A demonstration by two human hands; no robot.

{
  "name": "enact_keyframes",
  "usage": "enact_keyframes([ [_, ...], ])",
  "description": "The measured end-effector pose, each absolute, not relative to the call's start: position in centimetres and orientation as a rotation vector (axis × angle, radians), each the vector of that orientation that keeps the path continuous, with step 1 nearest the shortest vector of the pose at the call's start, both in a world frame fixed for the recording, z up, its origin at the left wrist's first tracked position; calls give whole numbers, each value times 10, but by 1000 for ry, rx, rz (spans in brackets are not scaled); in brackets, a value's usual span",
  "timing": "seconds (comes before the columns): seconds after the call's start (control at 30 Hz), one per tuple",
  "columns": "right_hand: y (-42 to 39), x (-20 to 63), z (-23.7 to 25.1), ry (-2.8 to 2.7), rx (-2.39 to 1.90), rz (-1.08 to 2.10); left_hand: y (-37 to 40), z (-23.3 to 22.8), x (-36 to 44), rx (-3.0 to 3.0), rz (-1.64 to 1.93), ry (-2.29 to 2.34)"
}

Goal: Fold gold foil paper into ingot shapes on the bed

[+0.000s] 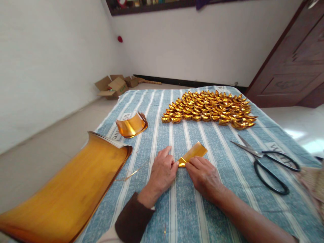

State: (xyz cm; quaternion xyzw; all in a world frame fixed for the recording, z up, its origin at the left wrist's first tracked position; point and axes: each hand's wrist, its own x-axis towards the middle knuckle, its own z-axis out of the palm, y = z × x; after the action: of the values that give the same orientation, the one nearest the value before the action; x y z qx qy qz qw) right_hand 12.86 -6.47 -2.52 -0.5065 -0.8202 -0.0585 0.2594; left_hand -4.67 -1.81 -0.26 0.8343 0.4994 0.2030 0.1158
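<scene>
Between my two hands, a small piece of gold foil paper (194,152) lies on the striped cloth, its near end folded over. My left hand (164,168) pinches the left end of the fold with thumb and finger. The fingers of my right hand (204,175) close on the fold's right side. Beyond them stand rows of folded gold paper ingots (207,108). A curled stack of small gold foil sheets (131,126) sits to the left, and a large stack of gold foil sheets (65,189) is nearer me.
Scissors with black handles (260,155) lie partly spread on the right of the table's striped cloth (227,209). Thin gold strips (130,175) are left of my hands. Open cardboard boxes (113,87) stand on the floor behind, and a brown wooden door (288,67) is at right.
</scene>
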Motion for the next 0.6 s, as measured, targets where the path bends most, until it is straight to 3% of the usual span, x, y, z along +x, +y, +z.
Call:
enact_keyframes([
  [0.6, -65, 128, -25, -2210, -1376, -155, -18, -2, -45, 2440, 599, 1471],
])
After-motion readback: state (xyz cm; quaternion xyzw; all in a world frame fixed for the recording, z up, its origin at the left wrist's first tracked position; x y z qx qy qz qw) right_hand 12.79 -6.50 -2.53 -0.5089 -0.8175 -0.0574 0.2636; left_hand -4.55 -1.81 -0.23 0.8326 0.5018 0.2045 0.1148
